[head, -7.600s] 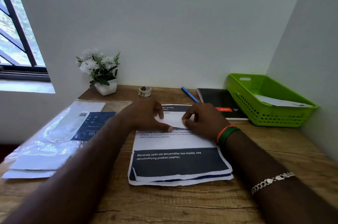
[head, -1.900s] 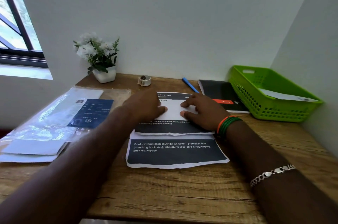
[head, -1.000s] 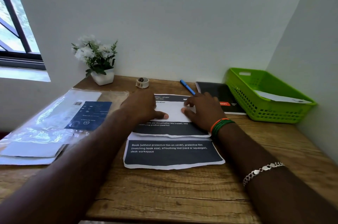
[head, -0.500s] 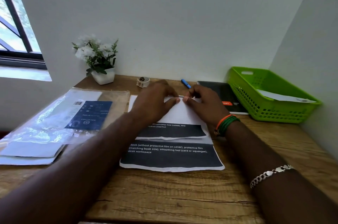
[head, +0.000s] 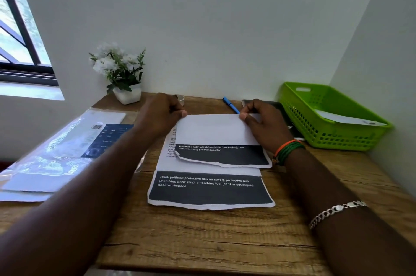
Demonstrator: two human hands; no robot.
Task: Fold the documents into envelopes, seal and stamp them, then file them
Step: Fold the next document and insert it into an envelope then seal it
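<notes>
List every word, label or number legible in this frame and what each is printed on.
"Wardrobe (with old dehumidifier box inside), new dehumidifying product (nearby)": dark band of the folded sheet both hands hold.
"Book (without protective film on cover), protective film (matching book size), smoothing tool (card or squeegee), desk workspace": dark band of the lower sheet.
Unreadable: small text at that sheet's left edge, the plastic packet with its barcode, the black notebook.
</notes>
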